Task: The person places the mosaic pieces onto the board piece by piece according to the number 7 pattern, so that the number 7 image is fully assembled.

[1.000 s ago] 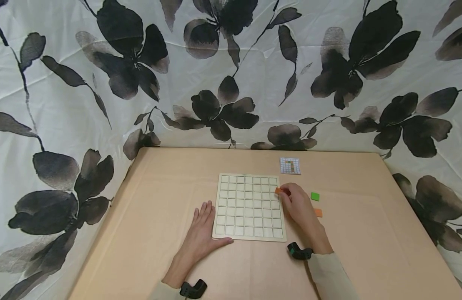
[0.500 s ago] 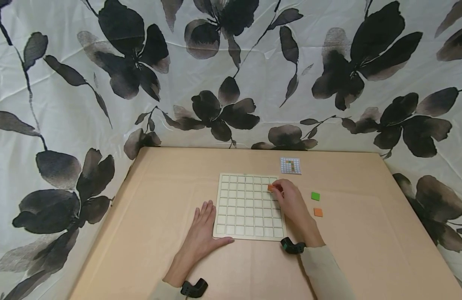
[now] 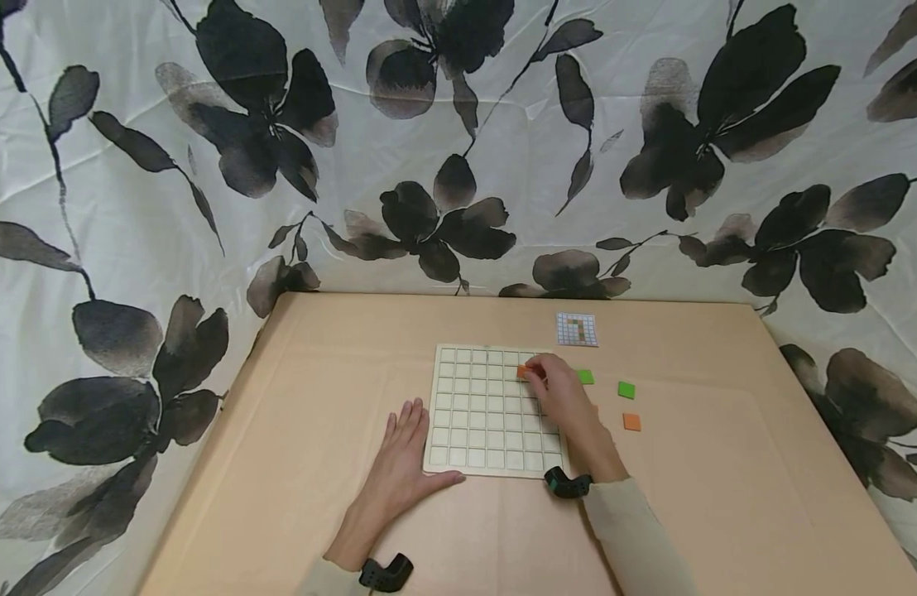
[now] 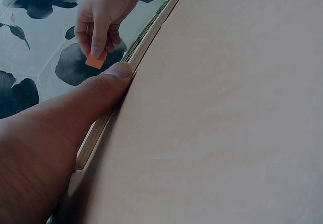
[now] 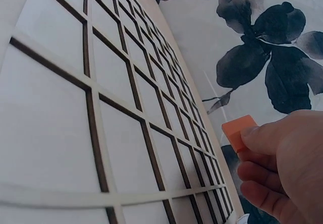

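Observation:
A pale board with a square grid (image 3: 476, 418) lies on the table, its cells bare where visible. My right hand (image 3: 563, 396) pinches an orange square tile (image 3: 521, 372) over the upper right part of the board. In the right wrist view the tile (image 5: 237, 132) is held between thumb and fingers, tilted and above the grid (image 5: 45, 113). My left hand (image 3: 394, 463) rests flat at the board's lower left corner, fingers straight along the left side, thumb along the near edge. The left wrist view shows that thumb (image 4: 108, 85) against the board's edge.
To the right of the board lie a green tile (image 3: 586, 377), another green tile (image 3: 626, 390) and an orange tile (image 3: 631, 422). A small card with a coloured grid pattern (image 3: 576, 329) lies behind the board. Floral cloth (image 3: 533, 165) hangs beyond the table (image 3: 339, 348).
My right hand has moved left over the board with the orange tile, uncovering the orange tile at the right and a green tile beside the board. My left hand has stayed in place.

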Demonstrator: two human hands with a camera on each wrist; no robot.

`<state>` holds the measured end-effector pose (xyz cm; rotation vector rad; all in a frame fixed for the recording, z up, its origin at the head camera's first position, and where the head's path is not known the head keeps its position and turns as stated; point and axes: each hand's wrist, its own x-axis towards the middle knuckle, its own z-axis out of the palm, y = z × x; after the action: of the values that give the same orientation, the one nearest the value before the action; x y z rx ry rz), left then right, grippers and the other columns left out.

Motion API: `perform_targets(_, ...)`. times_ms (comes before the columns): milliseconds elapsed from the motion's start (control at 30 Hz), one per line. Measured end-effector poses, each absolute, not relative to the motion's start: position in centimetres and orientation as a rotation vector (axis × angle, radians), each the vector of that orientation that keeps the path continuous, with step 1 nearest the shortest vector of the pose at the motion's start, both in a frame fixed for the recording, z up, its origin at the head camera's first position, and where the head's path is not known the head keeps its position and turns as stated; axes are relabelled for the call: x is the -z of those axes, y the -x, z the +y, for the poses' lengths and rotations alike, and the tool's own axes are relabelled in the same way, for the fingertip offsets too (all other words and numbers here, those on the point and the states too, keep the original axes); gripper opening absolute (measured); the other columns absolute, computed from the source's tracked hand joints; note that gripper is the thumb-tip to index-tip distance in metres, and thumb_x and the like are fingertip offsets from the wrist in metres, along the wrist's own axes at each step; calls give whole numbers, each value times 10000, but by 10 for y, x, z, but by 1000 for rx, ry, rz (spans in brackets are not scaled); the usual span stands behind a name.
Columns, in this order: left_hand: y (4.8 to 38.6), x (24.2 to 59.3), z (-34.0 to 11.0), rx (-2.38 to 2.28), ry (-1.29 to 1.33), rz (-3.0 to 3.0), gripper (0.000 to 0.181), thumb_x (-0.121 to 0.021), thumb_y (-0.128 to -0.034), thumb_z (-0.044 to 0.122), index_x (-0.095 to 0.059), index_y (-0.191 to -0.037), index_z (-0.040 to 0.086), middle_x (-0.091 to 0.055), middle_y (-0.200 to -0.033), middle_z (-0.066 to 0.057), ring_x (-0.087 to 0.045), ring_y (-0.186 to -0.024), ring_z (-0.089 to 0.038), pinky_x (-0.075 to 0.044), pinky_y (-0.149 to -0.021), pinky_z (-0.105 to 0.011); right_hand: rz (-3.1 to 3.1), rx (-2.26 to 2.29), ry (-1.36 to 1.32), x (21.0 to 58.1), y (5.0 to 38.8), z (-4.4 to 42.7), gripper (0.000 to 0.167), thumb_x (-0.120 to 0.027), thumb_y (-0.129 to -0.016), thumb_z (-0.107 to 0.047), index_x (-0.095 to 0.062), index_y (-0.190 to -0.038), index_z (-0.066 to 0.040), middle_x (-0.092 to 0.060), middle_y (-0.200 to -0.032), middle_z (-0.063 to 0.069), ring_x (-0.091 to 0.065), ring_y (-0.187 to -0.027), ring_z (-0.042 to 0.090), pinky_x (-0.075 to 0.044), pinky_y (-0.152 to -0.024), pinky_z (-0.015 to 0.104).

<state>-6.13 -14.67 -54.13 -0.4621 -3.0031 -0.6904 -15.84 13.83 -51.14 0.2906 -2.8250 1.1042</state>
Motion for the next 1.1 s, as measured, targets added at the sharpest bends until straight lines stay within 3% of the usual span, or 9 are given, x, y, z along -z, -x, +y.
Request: perform_targets(1100,62,544,-151,672,478,-2990,1216,-714,-709,763,-344,-1523,-60,-256,-1637,-222,-196,-1554,-347,-135,-1297,-503,-2799,-1145,-363,521,170,98,151,-610,-1002,-158,-661,-1126,-89,-672,-1026,53,-597,-862,164,-559,-751,327)
